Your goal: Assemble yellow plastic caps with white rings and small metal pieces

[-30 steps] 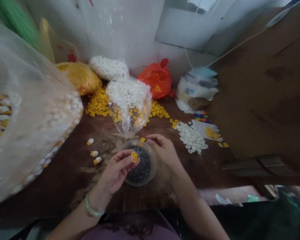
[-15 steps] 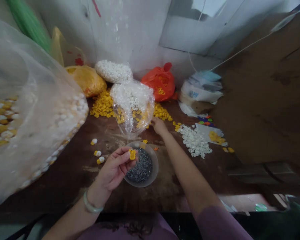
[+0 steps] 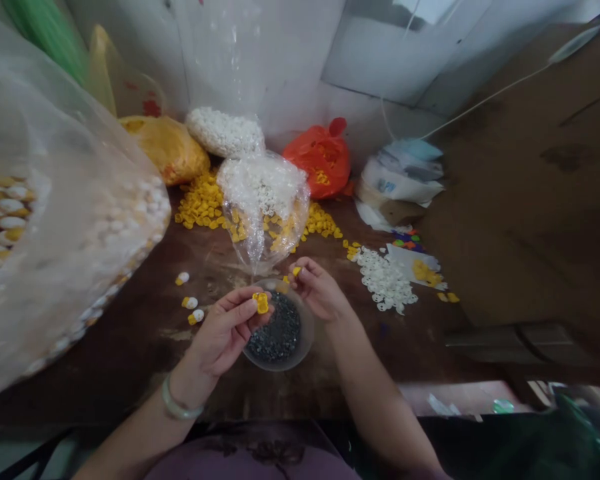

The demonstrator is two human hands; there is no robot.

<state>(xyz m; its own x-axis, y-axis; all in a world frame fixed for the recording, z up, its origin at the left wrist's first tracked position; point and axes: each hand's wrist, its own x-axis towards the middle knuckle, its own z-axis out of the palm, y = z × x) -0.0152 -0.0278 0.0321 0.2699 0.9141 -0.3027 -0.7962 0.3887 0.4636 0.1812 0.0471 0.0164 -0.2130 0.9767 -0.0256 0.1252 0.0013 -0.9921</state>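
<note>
My left hand (image 3: pixel 229 327) pinches a small yellow plastic piece (image 3: pixel 261 303) between thumb and fingertips, its hollow side facing me. Just right of it, my right hand (image 3: pixel 320 290) grips a second yellow plastic piece (image 3: pixel 297 271). Both hands are over the rim of a clear round bowl (image 3: pixel 307 333) of tiny dark, shiny bits (image 3: pixel 277 330). Beyond the bowl lies a clear plastic bag (image 3: pixel 260 200) of white pieces, with heaps of loose yellow pieces (image 3: pixel 200 203) around it. To the left sit several joined white-and-yellow pieces (image 3: pixel 195 315).
A large translucent bag (image 3: pixel 95 153) of white-and-yellow pieces bulges over the table's left side. Along the wall stand a yellow bag (image 3: pixel 170 150) and a red bag (image 3: pixel 317 160). Loose white pieces (image 3: pixel 385 277) lie at right, before a stack of papers (image 3: pixel 403 173).
My right hand has come back from the yellow heap beside the clear bag, with a yellow piece in its fingers. My left hand holds its piece nearly in place.
</note>
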